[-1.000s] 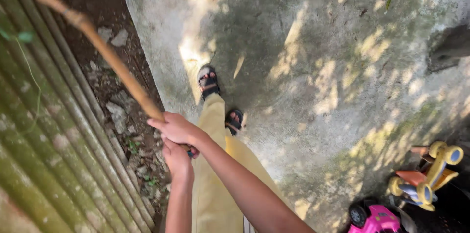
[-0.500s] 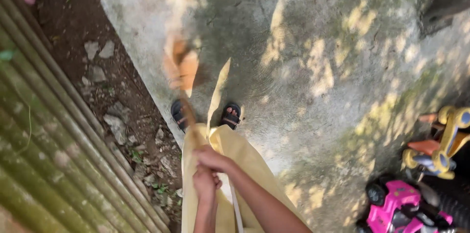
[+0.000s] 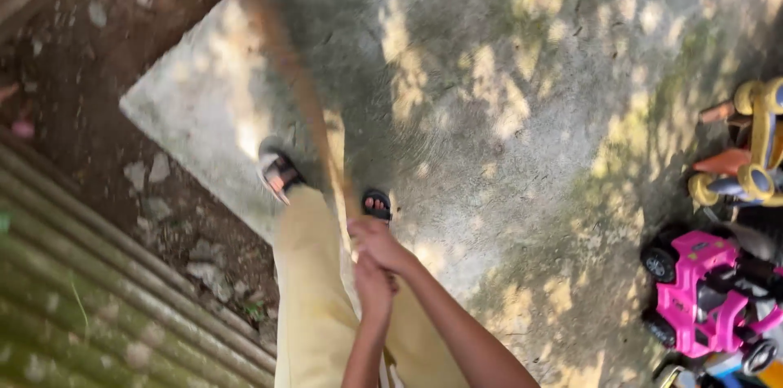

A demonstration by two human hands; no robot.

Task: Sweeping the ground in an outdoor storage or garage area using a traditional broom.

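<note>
Wooden pole [image 3: 303, 90], blurred; both hands [image 3: 377, 261] gripping.

A wooden stick [image 3: 306, 110], blurred, is gripped by both hands close together, the right hand [image 3: 379, 243] above the left hand [image 3: 373, 288]. Directly under them the way down is blocked by the yellow trousers [image 3: 314, 290] and two sandalled feet [image 3: 281, 174]. Open room is found ahead and to the right over the concrete slab [image 3: 506, 94], which lies bare and sun-dappled. On the far right the passage is closed by a pink toy car [image 3: 710, 294] and a yellow and orange toy vehicle [image 3: 754, 151]. To the left, the slab is bordered by a strip of dirt with stones [image 3: 159, 168], and beyond it a corrugated metal sheet [image 3: 98, 290] bars the lower left corner.
</note>
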